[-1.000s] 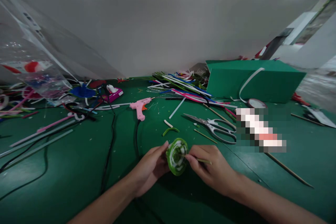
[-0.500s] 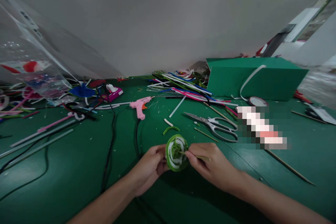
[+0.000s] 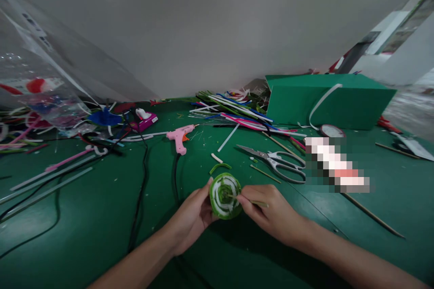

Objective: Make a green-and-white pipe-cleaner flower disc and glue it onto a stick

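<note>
A round green-and-white spiral coil (image 3: 222, 210), apparently wound from fuzzy pipe cleaners, faces up toward me in front of my body. My left hand (image 3: 198, 216) grips its left side, with the thumb at the rim and the other fingers partly hidden behind. Pinched in my right hand (image 3: 267, 205) is a thin wooden stick (image 3: 259, 203), its tip at the middle of the coil. Just beyond the coil lie a short curved green pipe cleaner piece (image 3: 220, 167) and a short white piece (image 3: 217, 158).
A pink glue gun (image 3: 178, 137) with a black cord lies ahead to the left. Scissors (image 3: 276, 160) rest ahead to the right. Behind them are a pile of coloured pipe cleaners (image 3: 237, 110), a green box (image 3: 325, 104) and a tape roll (image 3: 332, 131). Clear glue sticks (image 3: 54, 192) lie at left.
The coil has turned slightly in my left hand and shifted a little left, showing its face more fully. My left thumb has moved up along the rim. The stick stays at the centre.
</note>
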Action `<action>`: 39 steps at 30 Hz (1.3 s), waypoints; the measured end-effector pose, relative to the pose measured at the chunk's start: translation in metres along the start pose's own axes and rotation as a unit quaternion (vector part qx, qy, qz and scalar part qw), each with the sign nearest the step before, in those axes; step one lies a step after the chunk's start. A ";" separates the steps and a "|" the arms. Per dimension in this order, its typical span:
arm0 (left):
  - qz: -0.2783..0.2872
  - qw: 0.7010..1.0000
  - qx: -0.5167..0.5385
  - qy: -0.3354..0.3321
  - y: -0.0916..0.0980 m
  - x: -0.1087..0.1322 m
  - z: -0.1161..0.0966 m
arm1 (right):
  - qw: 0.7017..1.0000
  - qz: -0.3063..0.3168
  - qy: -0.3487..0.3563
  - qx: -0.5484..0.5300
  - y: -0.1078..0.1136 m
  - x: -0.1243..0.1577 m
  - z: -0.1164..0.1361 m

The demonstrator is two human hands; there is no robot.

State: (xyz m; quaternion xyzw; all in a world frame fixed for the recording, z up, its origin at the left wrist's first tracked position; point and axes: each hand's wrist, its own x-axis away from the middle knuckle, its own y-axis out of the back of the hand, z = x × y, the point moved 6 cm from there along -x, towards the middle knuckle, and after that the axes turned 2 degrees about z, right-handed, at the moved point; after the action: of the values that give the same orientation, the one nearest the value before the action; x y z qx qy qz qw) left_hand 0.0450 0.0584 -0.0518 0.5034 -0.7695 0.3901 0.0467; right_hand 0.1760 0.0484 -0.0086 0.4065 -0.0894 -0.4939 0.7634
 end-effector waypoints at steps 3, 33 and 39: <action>0.004 1.000 -0.004 -0.006 -0.001 0.000 0.000 | 1.000 -0.005 -0.002 0.001 0.000 0.000 0.000; 0.007 1.000 0.008 -0.020 -0.003 -0.001 0.000 | 0.999 -0.009 -0.023 -0.028 -0.009 0.001 -0.007; 0.008 1.000 0.000 -0.017 -0.002 0.001 0.002 | 1.000 -0.012 -0.017 0.011 -0.008 0.004 -0.001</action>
State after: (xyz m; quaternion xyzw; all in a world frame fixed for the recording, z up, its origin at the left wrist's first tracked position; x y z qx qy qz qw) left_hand 0.0463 0.0564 -0.0516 0.5039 -0.7741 0.3819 0.0310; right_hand 0.1735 0.0446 -0.0159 0.4079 -0.1027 -0.5088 0.7511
